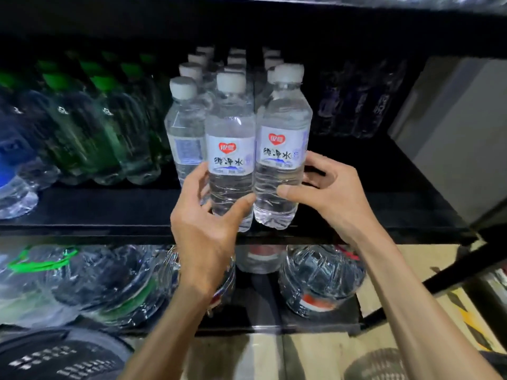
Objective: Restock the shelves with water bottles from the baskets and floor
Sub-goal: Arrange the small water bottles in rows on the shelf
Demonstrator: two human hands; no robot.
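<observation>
**Two hands, two bottles at the shelf edge**

Forearms reach up from the bottom of the view to the black shelf [109, 209]. Left hand [203, 231] wraps the lower half of the left bottle [230, 149], thumb across the front and fingers round the far side, holding it. Right hand [326, 190] grips the right bottle [282, 144] the same way, thumb on the front below the label, fingers curled behind. Both bottles are upright, clear, white-capped, with a pale label bearing a red heart, and they touch side by side at the shelf's front edge. Whether their bases rest on the shelf or hang just above it cannot be told.

Behind them stand rows of like white-capped bottles [183, 127], running back into the dark. Left of these are green-capped bottles [109, 127], packed close. Right, dim dark-labelled bottles [356, 102] stand well back.

Under the shelf, large clear jugs [321, 278] sit on a lower tier, with one small bottle [260, 259] between two of them. A dark basket [55, 357] shows at lower left, on a pale floor [310, 355].
</observation>
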